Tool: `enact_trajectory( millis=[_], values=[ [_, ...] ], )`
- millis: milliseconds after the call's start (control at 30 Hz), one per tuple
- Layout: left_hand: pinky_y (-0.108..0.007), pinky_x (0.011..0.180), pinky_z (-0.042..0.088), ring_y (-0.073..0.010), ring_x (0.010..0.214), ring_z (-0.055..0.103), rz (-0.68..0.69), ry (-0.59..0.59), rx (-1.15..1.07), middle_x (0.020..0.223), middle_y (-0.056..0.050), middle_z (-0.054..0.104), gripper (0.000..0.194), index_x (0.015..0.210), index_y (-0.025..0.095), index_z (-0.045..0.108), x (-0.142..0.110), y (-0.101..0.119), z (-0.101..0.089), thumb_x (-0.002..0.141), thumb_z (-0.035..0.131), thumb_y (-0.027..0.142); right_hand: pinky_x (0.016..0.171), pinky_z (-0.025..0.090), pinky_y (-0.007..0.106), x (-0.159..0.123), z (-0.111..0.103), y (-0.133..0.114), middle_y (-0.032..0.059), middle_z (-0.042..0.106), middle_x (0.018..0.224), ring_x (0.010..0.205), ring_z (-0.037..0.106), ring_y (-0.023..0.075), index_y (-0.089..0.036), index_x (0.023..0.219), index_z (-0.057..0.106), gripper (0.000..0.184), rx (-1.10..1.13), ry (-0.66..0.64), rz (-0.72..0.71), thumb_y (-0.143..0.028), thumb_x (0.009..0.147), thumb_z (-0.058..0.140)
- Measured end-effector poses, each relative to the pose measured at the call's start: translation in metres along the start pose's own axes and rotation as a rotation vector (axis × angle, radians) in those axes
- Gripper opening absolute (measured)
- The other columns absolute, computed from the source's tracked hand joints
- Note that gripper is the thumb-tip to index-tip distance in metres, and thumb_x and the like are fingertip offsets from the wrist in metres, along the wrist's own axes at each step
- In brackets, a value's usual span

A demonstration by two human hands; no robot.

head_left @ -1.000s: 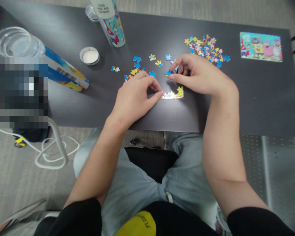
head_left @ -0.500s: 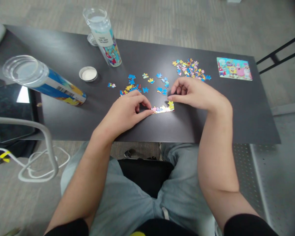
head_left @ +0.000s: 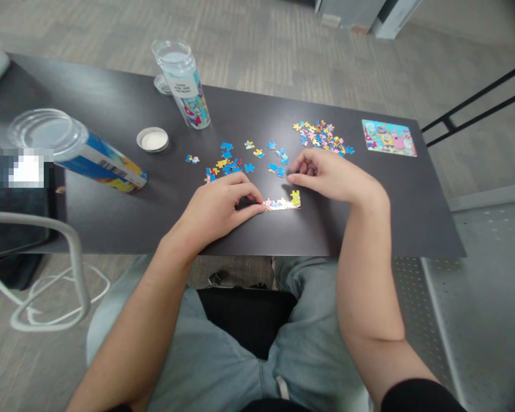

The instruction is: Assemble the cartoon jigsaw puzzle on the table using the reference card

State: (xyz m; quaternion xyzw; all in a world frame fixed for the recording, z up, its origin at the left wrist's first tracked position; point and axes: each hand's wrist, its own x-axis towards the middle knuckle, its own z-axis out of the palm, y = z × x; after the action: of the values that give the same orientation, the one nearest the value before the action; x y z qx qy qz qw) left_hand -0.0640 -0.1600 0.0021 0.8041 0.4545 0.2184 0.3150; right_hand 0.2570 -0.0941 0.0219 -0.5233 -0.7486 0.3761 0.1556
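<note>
Supporting worktop (head_left: 395, 223): dark, long, its near edge in front of the person.
Blue-labelled canister (head_left: 107, 164): towards the left end, between the far and near edges.
Clear-topped canister (head_left: 193, 109): near the far edge, left of its middle.
Right hand (head_left: 289, 175): thumb and forefinger slightly parted, nothing seen between them; it hangs farther from the near edge than the strip.
Left hand (head_left: 223, 203): pinching the left end of the joined strip.
Picture card (head_left: 389, 137): flat beside the far right corner.
Piece pile (head_left: 321, 137): towards the far edge, left of the card.
Joined strip (head_left: 281, 204): near the near edge, its long axis roughly along that edge; it lies nearward of the right fingertips, apart from them, the left hand being nearer.
Blue pieces (head_left: 276, 170): just left of the right fingertips; contact cannot be told.
</note>
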Motion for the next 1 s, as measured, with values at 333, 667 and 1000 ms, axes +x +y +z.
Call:
enact_trajectory(
  millis=[333,667,1000],
  values=[
    [-0.041,0.086,0.056,-0.0251,0.099,0.075,0.023,-0.017,-0.035,0.118,-0.005,0.084,0.028,0.114,0.034,0.095,-0.001,-0.004,-0.001,0.112,0.087,0.061,0.112,0.065,0.058,0.021,0.025,0.003,0.0082,0.076,0.115,0.107,0.074,0.0335,-0.034,0.126,0.084,0.022,-0.135,0.261,-0.109,-0.02,0.11,0.085],
    [-0.055,0.117,0.063,-0.0334,0.122,0.074,-0.07,0.308,0.17,0.129,-0.009,0.081,0.019,0.123,0.031,0.09,0.001,-0.015,-0.013,0.114,0.078,0.043,0.116,0.065,0.054,0.024,0.042,-0.006,0.0089,0.069,0.126,0.107,0.073,0.0308,-0.028,0.119,0.086,0.015,-0.153,0.217,-0.122,-0.024,0.108,0.096],
    [-0.075,0.133,0.055,-0.0474,0.155,0.065,-0.273,0.369,0.348,0.159,-0.018,0.077,0.032,0.145,0.03,0.085,-0.001,-0.025,-0.008,0.119,0.067,0.039,0.133,0.065,0.061,0.017,0.05,-0.031,0.017,0.067,0.15,0.129,0.078,0.0359,-0.026,0.155,0.091,0.041,-0.336,0.231,-0.126,-0.022,0.114,0.094]
  ],
)
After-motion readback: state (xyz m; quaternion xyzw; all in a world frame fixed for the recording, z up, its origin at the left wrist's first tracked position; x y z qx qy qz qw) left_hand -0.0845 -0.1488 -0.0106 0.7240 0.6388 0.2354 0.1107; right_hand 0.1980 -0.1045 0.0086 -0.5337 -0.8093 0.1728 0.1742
